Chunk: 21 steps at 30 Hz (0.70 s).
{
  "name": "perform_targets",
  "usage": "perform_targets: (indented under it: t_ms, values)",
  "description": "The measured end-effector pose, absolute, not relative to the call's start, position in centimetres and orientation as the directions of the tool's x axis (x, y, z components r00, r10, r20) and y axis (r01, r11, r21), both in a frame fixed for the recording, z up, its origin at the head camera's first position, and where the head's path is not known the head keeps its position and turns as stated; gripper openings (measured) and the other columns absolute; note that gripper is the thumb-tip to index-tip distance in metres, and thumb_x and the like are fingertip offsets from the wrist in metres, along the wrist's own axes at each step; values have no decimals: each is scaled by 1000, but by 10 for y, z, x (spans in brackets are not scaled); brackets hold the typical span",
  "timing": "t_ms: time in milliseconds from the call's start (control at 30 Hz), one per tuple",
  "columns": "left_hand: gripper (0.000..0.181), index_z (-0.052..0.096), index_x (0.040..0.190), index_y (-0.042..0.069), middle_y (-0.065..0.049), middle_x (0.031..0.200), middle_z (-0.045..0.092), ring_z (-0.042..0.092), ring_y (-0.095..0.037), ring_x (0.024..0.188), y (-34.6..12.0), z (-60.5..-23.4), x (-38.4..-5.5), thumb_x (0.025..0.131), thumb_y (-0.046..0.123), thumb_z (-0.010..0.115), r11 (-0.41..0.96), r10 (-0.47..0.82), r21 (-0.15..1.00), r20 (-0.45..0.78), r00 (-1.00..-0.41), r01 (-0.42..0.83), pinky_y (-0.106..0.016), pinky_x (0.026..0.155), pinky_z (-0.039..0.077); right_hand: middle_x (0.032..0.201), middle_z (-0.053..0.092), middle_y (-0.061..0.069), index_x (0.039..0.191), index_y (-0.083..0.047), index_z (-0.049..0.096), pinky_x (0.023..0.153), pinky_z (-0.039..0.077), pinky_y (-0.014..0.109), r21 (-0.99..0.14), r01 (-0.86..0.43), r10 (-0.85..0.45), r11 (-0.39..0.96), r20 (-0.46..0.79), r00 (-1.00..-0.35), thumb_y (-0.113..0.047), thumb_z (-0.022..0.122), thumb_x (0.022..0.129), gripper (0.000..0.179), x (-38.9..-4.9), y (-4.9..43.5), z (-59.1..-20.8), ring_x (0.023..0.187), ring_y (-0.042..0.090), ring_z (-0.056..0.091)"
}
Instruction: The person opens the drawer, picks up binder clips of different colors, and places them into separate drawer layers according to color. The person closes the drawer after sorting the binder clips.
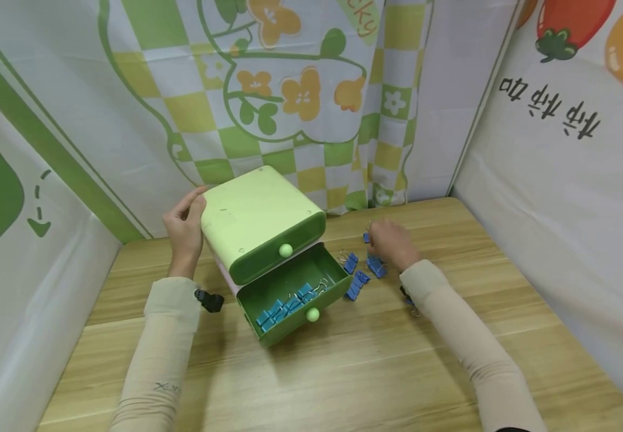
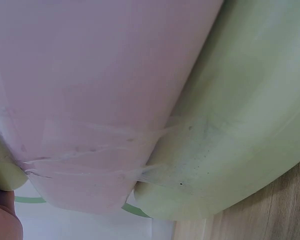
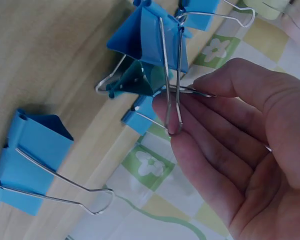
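A light-green drawer box point(image 1: 262, 207) stands at the table's back, its lower drawer point(image 1: 333, 288) pulled out with several blue binder clips point(image 1: 289, 305) inside. My left hand point(image 1: 184, 231) grips the box's upper left back edge; in the left wrist view only part of the hand point(image 2: 4, 220) shows. To the right of the box, my right hand point(image 1: 393, 243) is low over loose blue binder clips. The right wrist view shows the hand point(image 3: 240, 135) pinching the wire handle of a teal binder clip point(image 3: 137, 79), with other clips close around it.
Loose blue clips point(image 1: 357, 285) lie between the drawer and my right hand. Another clip point(image 1: 409, 301) is partly hidden by the right sleeve. A patterned curtain point(image 1: 311, 150) hangs behind the wooden table point(image 1: 343, 372), with white cloth walls at both sides.
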<state>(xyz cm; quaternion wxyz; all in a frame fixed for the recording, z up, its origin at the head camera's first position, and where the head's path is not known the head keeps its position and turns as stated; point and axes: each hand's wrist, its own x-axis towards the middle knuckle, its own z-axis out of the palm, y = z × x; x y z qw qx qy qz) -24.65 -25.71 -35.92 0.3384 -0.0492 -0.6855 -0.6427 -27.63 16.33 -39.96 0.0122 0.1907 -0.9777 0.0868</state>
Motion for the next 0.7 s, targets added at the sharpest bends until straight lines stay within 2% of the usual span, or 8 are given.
perform_targets:
  t_ms: [67, 167, 267, 400, 567, 700]
  values:
    - [37, 73, 128, -5, 14, 97, 77, 55, 1, 56, -254, -354, -241, 104, 18, 60, 171, -363, 849, 526, -769, 500, -13, 53, 44, 60, 57, -1, 61, -14, 57, 49, 41, 28, -143, -373, -368, 917, 61, -928, -6, 77, 86, 33, -277, 163, -403, 56, 14, 48]
    - [37, 73, 129, -5, 15, 95, 77, 54, 1, 56, -251, -349, -235, 104, 19, 60, 176, -360, 852, 522, -774, 493, -14, 52, 44, 62, 58, 0, 60, -14, 56, 51, 41, 30, -116, -369, -363, 922, 66, -929, -8, 78, 85, 35, -278, 162, -408, 58, 16, 48]
    - [37, 73, 129, -4, 16, 96, 77, 55, 1, 56, -250, -349, -233, 104, 19, 60, 176, -361, 857, 514, -778, 484, -14, 52, 44, 59, 51, -1, 56, -16, 48, 51, 37, 31, -114, -373, -367, 921, 69, -928, -9, 77, 86, 43, -280, 162, -410, 58, 16, 44]
    - [36, 73, 130, -2, 15, 99, 77, 55, 2, 56, -251, -350, -234, 105, 19, 59, 174, -366, 864, 503, -783, 473, -13, 53, 45, 57, 43, -4, 57, -18, 43, 52, 33, 29, -193, -382, -376, 904, 70, -924, -9, 72, 91, 46, -282, 164, -409, 56, 14, 39]
    - [36, 73, 130, -3, 14, 101, 77, 56, 2, 57, -251, -349, -235, 104, 18, 59, 170, -372, 864, 501, -781, 474, -13, 54, 45, 64, 57, 0, 62, -11, 62, 56, 37, 27, -340, -372, -372, 864, 67, -926, -8, 65, 98, 36, -284, 171, -401, 56, 12, 45]
    - [35, 73, 129, -4, 11, 107, 78, 58, 1, 59, -250, -348, -235, 104, 18, 60, 166, -373, 862, 505, -778, 480, -13, 55, 47, 78, 71, 6, 79, -4, 77, 57, 43, 26, -423, -321, -338, 848, 36, -940, -10, 64, 103, 28, -284, 175, -398, 60, 13, 52]
